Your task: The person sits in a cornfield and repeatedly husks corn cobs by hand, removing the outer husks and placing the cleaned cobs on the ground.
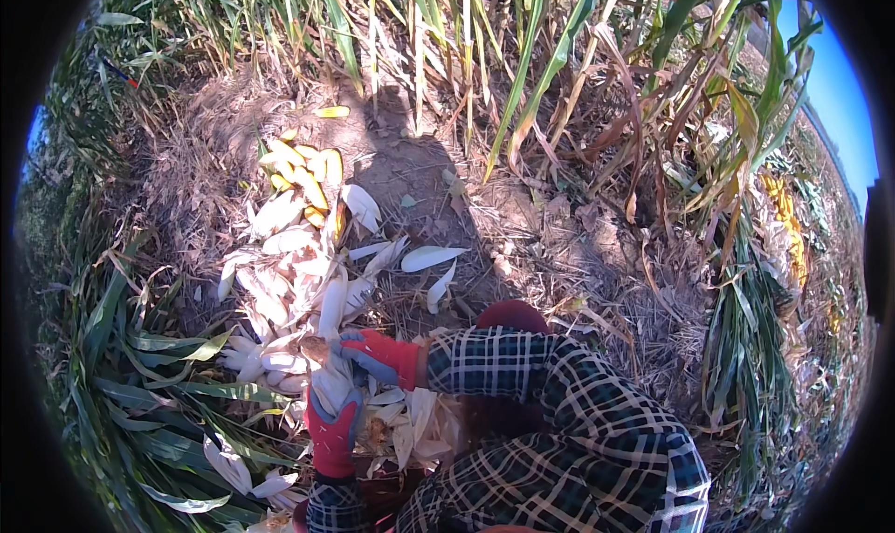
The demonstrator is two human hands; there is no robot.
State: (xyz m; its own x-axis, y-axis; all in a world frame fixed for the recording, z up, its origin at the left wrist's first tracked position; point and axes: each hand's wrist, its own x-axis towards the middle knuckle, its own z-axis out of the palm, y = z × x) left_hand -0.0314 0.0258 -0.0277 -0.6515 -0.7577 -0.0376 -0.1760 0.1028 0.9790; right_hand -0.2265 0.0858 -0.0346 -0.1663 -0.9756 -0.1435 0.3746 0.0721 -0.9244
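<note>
My left hand [332, 425], in a red and grey work glove, is wrapped around the lower part of a corn ear [330, 380] in its pale dry husk. Brown silk [314, 349] shows at the ear's upper end. My right hand [381, 356], gloved alike, grips the husk near that end, its fingertips partly hidden. Just beyond lies a heap of ears in pale husks [269, 299]. Bare yellow corn cobs [305, 176] are piled at the heap's far side. Loose stripped husks [419, 425] lie beside my hands, near my body.
Cut green corn stalks [140, 393] spread along the left. Standing corn stalks [419, 44] rise ahead. A lone yellow cob [331, 111] rests on the soil, with husk leaves [430, 257] nearer. At right are a bundle of stalks [748, 351] and more yellow cobs [786, 218].
</note>
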